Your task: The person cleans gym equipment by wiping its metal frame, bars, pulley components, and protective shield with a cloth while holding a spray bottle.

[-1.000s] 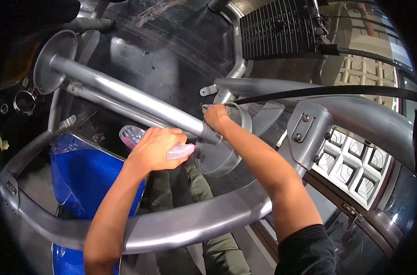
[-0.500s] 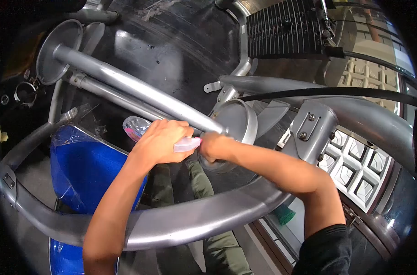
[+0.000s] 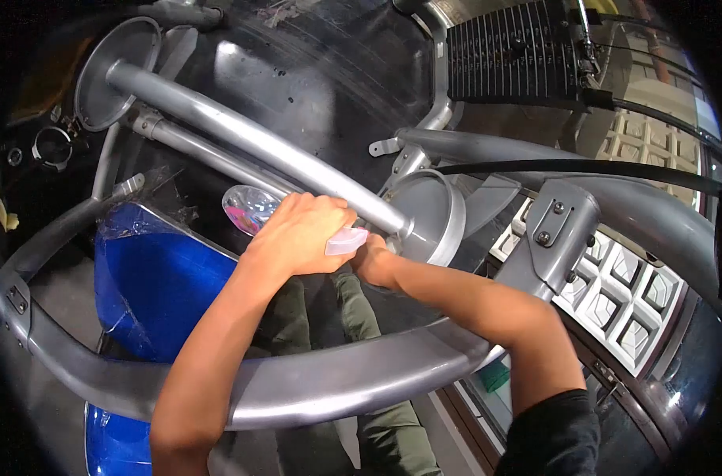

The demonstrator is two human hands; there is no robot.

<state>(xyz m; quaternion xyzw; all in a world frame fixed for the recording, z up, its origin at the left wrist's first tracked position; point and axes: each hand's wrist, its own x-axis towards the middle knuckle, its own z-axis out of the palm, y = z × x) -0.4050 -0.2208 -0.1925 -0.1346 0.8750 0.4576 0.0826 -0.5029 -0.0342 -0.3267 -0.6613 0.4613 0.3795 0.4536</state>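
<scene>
My left hand (image 3: 301, 230) is wrapped around a clear spray bottle (image 3: 248, 206) with pink and blue markings, held tilted over the silver bar (image 3: 250, 139). The bottle's translucent spray head (image 3: 347, 241) pokes out beside my thumb, pointing to the right. My right hand (image 3: 374, 262) is right next to it, at the near side of the bar's lower end, close to the round metal plate (image 3: 436, 218). Its fingers are curled and partly hidden, so what they hold, if anything, does not show.
A curved silver frame tube (image 3: 321, 389) runs between my body and the bar. Blue padded seat (image 3: 155, 278) wrapped in clear plastic stands at the left. A black weight stack (image 3: 512, 51) is at the upper right, with a black cable (image 3: 583, 166) below it.
The view has shifted slightly, so the machine sits further right. My right hand, blurred before, now shows sharply, a bit lower against the bar's end. The left hand keeps its grip on the spray bottle.
</scene>
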